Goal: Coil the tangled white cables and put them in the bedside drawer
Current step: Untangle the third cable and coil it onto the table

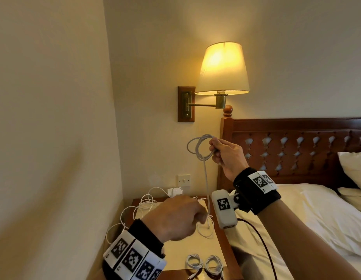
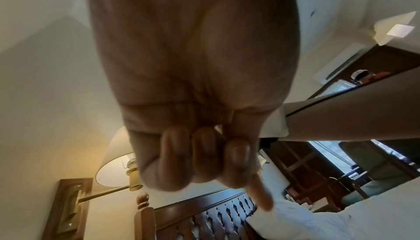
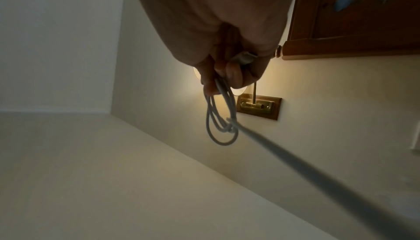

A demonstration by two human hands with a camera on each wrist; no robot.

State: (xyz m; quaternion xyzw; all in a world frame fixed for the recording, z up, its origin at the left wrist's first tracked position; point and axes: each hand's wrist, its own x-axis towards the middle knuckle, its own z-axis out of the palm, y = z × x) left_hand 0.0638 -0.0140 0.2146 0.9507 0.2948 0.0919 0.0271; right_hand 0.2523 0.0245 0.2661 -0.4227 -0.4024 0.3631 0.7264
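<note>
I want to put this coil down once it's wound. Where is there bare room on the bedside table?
On the bedside table, the pale strip between the left hand and the two finished coils is bare. The back, toward the wall socket, is crowded with loose white cables.

Right hand (image 1: pixel 226 156): raised at 12 o'clock of the left hand, back toward the head camera, fingers (image 3: pixel 234 75) curled round the gathered loops of a white cable (image 1: pixel 197 147).
Right wrist: black band with coded markers, forearm running down to 4 o'clock.
Left hand (image 1: pixel 175 217): low, knuckles up, fingers (image 2: pixel 206 154) curled into the palm, pinching the hanging strand of the same cable.
Left wrist: banded likewise, forearm leaving at 7 o'clock.
</note>
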